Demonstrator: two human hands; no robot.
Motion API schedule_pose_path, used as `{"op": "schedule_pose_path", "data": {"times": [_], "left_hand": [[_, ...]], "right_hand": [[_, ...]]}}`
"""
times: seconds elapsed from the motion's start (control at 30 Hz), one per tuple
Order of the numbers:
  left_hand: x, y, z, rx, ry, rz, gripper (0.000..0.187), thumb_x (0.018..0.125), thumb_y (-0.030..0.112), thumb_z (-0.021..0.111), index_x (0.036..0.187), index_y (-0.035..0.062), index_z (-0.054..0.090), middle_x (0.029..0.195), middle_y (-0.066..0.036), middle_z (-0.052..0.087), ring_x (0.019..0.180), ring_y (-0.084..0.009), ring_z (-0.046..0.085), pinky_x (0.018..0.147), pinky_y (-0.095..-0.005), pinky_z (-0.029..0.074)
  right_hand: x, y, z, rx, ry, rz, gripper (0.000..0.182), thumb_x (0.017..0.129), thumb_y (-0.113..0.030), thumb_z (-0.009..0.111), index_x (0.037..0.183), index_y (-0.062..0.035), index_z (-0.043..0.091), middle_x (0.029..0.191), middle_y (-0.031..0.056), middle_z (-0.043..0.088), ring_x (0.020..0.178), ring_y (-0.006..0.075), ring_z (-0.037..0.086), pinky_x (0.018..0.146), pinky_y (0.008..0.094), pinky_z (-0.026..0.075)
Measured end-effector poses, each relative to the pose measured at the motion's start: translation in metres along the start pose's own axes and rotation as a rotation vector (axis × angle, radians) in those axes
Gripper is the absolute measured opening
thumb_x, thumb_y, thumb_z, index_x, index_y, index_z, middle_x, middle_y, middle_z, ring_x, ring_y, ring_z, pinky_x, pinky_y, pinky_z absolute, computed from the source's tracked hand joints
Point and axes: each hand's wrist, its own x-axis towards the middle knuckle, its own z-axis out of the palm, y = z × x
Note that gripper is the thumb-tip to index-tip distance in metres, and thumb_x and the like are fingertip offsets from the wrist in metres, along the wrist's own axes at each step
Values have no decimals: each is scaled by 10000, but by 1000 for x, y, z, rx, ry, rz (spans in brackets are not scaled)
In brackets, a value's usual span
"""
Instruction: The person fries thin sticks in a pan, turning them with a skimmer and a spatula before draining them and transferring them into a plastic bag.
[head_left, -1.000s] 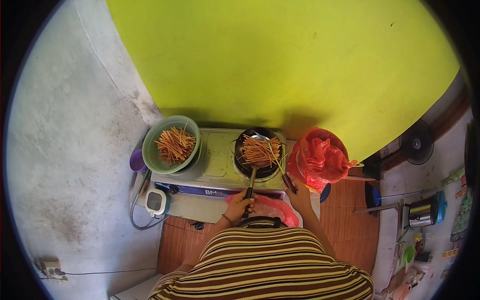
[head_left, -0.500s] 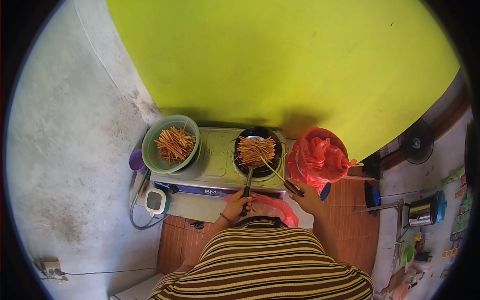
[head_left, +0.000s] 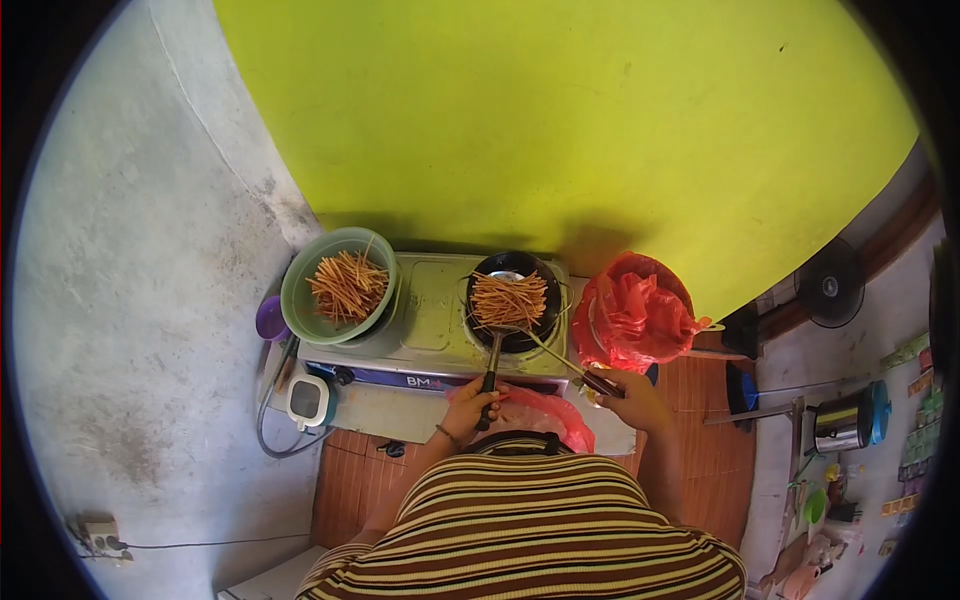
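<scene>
My left hand [head_left: 468,410] is closed round the black handle of a skimmer [head_left: 494,360], whose head is covered by a heap of thin golden-brown fried sticks [head_left: 508,302]. The heap sits over a black wok [head_left: 545,332] on the stove's right burner. In my right hand [head_left: 638,400] is the dark brown handle of what looks like a spatula [head_left: 553,352]. Its slim pale shaft slants up and left to the near edge of the sticks, where its tip is hard to make out.
A green basin [head_left: 300,318] with more fried sticks stands on the left of the gas stove [head_left: 428,335]. Right of the stove is a container lined with a red plastic bag [head_left: 640,310]. A pink plastic bag [head_left: 545,412] lies in front, and a white-lidded box [head_left: 310,402] at front left.
My right hand has moved slightly right and down, and the spatula's shaft with it. The left hand keeps its grip on the skimmer, and the view has shifted a little.
</scene>
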Motion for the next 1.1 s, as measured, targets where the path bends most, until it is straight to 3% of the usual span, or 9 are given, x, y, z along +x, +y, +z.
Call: {"op": "schedule_pose_path", "data": {"times": [0.43,0.63,0.73,0.83,0.93,1.03,1.1], "left_hand": [[-6,2,6,11,-33,-8,288,890,4,457,1175,-16,494,936,-66,578,641,-66,479,535,-169,423],[2,-8,-6,12,-35,5,300,890,2,455,1188,-14,482,979,-66,579,646,-73,490,537,-174,431],[1,-6,-4,14,-38,2,290,889,3,458,1177,-14,491,967,-60,571,646,-76,495,536,-175,433],[1,-4,-3,9,-55,-1,274,887,3,464,1158,-18,504,942,-54,564,644,-74,496,531,-172,431],[-2,2,4,-16,-42,-10,248,885,6,472,1126,-27,523,890,-52,560,633,-70,493,524,-165,426],[-4,7,5,-14,-49,-23,228,885,11,475,1100,-36,536,845,-52,556,618,-65,488,516,-161,422],[-4,7,5,-25,-42,-11,218,886,14,474,1086,-39,544,820,-50,552,610,-63,484,512,-159,420]], "right_hand": [[4,-6,9,-74,16,-31,526,733,-79,673,1241,-78,536,1063,130,637,899,208,627,813,300,464],[0,-9,2,-71,4,-1,501,735,-76,676,1220,-62,550,1042,130,644,910,195,625,825,286,457],[2,-4,5,16,76,-81,498,739,-68,672,1223,-77,553,1022,131,651,887,174,627,803,280,458],[4,-14,11,-38,183,-154,494,752,-111,665,1233,-137,555,1039,145,644,878,218,638,781,304,471],[3,-32,19,-380,327,-58,502,764,-143,646,1250,-221,545,949,128,659,819,232,648,742,323,487],[9,-21,26,-534,385,-37,470,766,-207,644,1221,-294,561,839,135,643,777,295,627,686,366,484],[13,-14,28,-546,388,-44,464,764,-205,648,1211,-298,569,806,131,637,743,293,624,665,377,479]]}}
